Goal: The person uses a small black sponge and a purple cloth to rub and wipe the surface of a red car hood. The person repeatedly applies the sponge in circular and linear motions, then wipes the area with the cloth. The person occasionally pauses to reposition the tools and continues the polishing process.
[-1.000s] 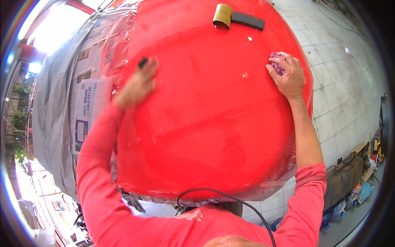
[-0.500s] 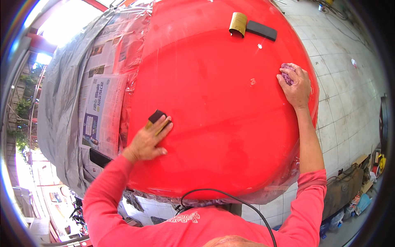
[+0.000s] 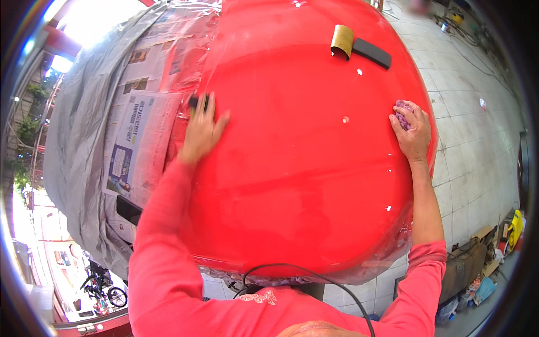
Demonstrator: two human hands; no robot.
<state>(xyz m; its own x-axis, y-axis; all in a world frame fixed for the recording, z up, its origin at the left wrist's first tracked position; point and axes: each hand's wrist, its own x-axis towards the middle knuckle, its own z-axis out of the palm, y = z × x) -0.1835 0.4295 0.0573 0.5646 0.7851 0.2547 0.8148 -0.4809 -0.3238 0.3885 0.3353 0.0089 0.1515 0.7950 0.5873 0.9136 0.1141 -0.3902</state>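
Observation:
A glossy red car panel (image 3: 292,146), broad and curved, lies in front of me. My left hand (image 3: 203,132) presses a small black sanding block (image 3: 194,103) with a yellowish wrap against its left side, near the masking; the fingers hide most of the block. At the panel's right edge, my right hand (image 3: 414,137) is closed around a crumpled purple cloth (image 3: 403,117) that rests on the red surface. Farther off on the panel sit a curled piece of gold sandpaper (image 3: 342,40) and, touching it, a dark rectangular block (image 3: 372,54).
Newspaper (image 3: 129,140) and clear plastic film mask the left side, beside a grey cover (image 3: 78,157). A black phone-like object (image 3: 128,209) lies on the paper. A black cable (image 3: 314,273) loops near my chest. Clutter (image 3: 483,269) lines the tiled floor at lower right.
My left hand has slid the sanding block away from me and slightly left, up to the masking edge. My right hand stays at the right edge with the cloth. The view has shifted a little.

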